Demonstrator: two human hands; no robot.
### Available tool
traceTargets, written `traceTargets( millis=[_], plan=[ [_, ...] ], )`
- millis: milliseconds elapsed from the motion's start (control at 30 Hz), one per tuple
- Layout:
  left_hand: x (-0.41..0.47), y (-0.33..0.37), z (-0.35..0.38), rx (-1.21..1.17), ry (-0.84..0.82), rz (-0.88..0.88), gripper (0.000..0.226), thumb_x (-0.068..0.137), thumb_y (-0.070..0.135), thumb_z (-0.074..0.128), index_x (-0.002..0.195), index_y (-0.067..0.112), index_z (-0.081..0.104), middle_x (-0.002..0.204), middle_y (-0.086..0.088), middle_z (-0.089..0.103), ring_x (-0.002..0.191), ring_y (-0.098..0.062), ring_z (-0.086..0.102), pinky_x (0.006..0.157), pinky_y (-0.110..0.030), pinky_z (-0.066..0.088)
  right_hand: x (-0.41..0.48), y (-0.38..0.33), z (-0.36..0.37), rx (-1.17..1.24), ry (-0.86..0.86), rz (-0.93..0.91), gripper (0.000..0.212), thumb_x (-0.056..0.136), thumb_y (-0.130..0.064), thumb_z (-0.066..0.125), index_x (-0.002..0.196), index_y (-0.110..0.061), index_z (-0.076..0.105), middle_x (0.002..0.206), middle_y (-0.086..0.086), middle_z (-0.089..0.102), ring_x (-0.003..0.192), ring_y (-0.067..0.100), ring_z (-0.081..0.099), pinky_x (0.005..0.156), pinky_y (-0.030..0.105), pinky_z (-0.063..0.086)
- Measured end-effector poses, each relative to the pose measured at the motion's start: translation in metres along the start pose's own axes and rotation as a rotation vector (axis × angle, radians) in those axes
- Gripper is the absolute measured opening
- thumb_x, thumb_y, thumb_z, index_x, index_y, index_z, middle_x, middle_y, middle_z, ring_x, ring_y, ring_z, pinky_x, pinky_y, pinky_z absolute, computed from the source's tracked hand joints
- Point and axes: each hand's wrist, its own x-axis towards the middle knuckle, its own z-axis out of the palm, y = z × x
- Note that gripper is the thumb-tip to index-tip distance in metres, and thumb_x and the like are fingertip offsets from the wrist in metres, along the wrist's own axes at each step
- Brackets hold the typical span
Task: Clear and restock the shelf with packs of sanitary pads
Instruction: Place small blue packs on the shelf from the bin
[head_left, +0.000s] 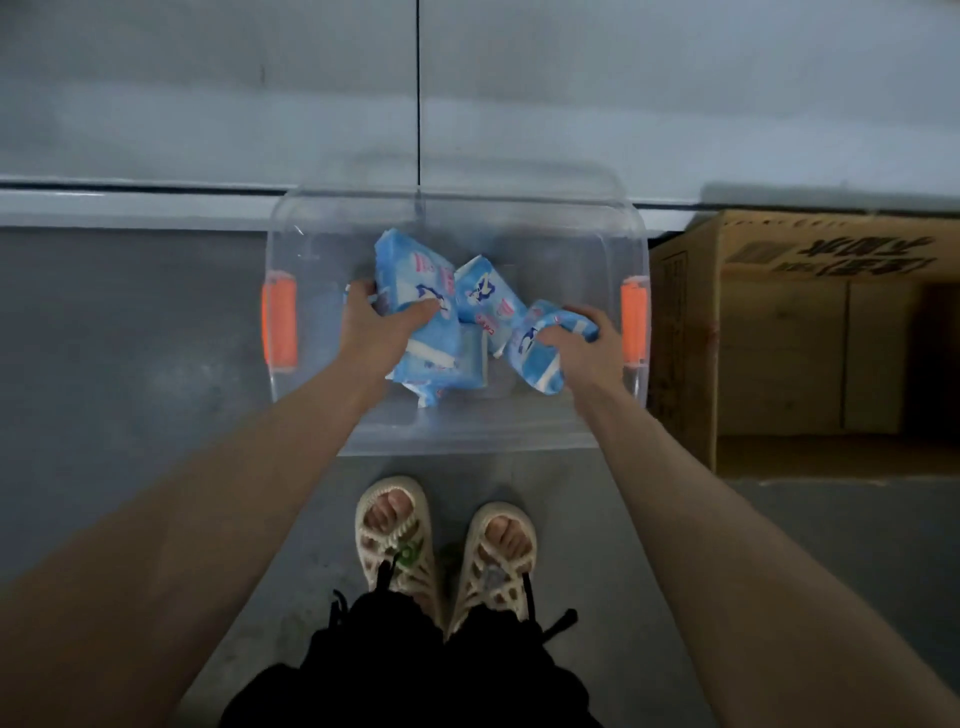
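A clear plastic bin (457, 436) with orange side handles stands on the grey floor in front of my feet. Several blue-and-white packs of sanitary pads lie inside it. My left hand (376, 322) grips a large pack (415, 275) at the bin's left middle. My right hand (574, 338) grips another blue pack (537, 361) at the bin's right side. One more pack (488, 296) lies between the two hands.
An open brown cardboard box (779, 332) lies on its side right of the bin. A pale wall or cabinet base (208, 130) runs along behind the bin. My sandalled feet (447, 540) stand just in front of the bin.
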Motion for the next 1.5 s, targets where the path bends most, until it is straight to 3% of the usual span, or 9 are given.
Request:
traceTargets(
  millis=[300,467,633,767,867,1000,1267,1367,1500],
  plan=[
    [-0.206,0.114,-0.045,0.011,-0.055,0.092,0.04,0.08,0.004,0.074,0.115,0.009,0.056,0.096,-0.001,0.066,0.075,-0.01,0.065,0.058,-0.022,0.053,-0.182,-0.125,-0.095,0.139,-0.079,0.028,0.047,0.077,-0.007,0.078,0.113,-0.018,0.05,0.109,0.007,0.065,0.098,0.022,0.068,0.086,0.042,0.059],
    [-0.331,0.22,-0.05,-0.002,-0.045,0.204,0.046,0.077,0.012,0.08,0.115,0.015,0.053,0.097,0.001,0.063,0.079,-0.015,0.064,0.068,-0.029,0.051,-0.286,-0.227,-0.172,0.239,-0.058,-0.025,0.029,0.075,-0.005,0.08,0.092,-0.015,0.058,0.101,0.012,0.07,0.097,0.03,0.07,0.087,0.052,0.056],
    [-0.442,0.325,-0.042,0.001,-0.1,0.397,0.046,0.076,0.008,0.08,0.11,0.011,0.049,0.093,0.0,0.059,0.074,-0.008,0.057,0.058,-0.01,0.048,-0.379,-0.326,-0.251,0.268,-0.027,-0.217,0.023,0.082,-0.009,0.075,0.1,-0.011,0.062,0.099,0.01,0.07,0.084,0.021,0.067,0.07,0.034,0.057],
    [-0.522,0.401,-0.036,-0.048,-0.207,0.527,0.048,0.068,0.012,0.086,0.103,0.01,0.054,0.1,-0.007,0.066,0.087,-0.016,0.067,0.07,-0.026,0.053,-0.447,-0.391,-0.314,0.345,0.044,-0.385,0.021,0.08,-0.004,0.076,0.092,-0.012,0.06,0.098,0.014,0.069,0.085,0.025,0.067,0.064,0.031,0.051],
    [-0.572,0.445,-0.028,-0.045,-0.291,0.642,0.037,0.067,0.012,0.086,0.094,0.014,0.061,0.088,0.001,0.069,0.074,0.0,0.069,0.063,-0.017,0.054,-0.491,-0.424,-0.353,0.412,0.107,-0.485,0.022,0.078,-0.003,0.077,0.09,-0.011,0.06,0.098,0.014,0.069,0.09,0.03,0.068,0.07,0.037,0.053],
    [-0.627,0.491,-0.019,-0.084,-0.385,0.719,0.043,0.067,0.013,0.086,0.102,0.014,0.061,0.104,-0.007,0.071,0.087,-0.018,0.068,0.084,-0.036,0.055,-0.542,-0.452,-0.4,0.52,0.174,-0.584,0.023,0.08,-0.004,0.077,0.09,-0.012,0.057,0.096,0.012,0.068,0.09,0.029,0.067,0.062,0.03,0.052],
    [-0.731,0.557,0.048,-0.109,-0.565,0.888,0.017,0.082,0.021,0.076,0.095,0.02,0.065,0.093,0.001,0.072,0.083,-0.014,0.069,0.078,-0.032,0.057,-0.598,-0.481,-0.515,0.664,0.28,-0.722,0.022,0.089,-0.013,0.07,0.107,-0.014,0.057,0.102,0.009,0.068,0.086,0.019,0.068,0.062,0.027,0.057],
    [-0.758,0.569,0.084,-0.129,-0.603,0.899,0.019,0.084,0.024,0.074,0.1,0.019,0.066,0.1,0.0,0.073,0.09,-0.015,0.069,0.078,-0.03,0.056,-0.601,-0.488,-0.56,0.661,0.311,-0.743,0.03,0.09,-0.02,0.069,0.117,-0.014,0.058,0.105,0.007,0.07,0.093,0.021,0.069,0.077,0.035,0.059],
    [-0.802,0.579,0.144,-0.164,-0.633,0.946,0.023,0.088,0.025,0.071,0.107,0.014,0.064,0.097,0.003,0.071,0.086,-0.012,0.068,0.065,-0.022,0.055,-0.602,-0.495,-0.63,0.69,0.304,-0.809,0.01,0.093,-0.017,0.065,0.1,-0.022,0.06,0.09,-0.001,0.07,0.08,0.015,0.069,0.076,0.034,0.057]
  ],
)
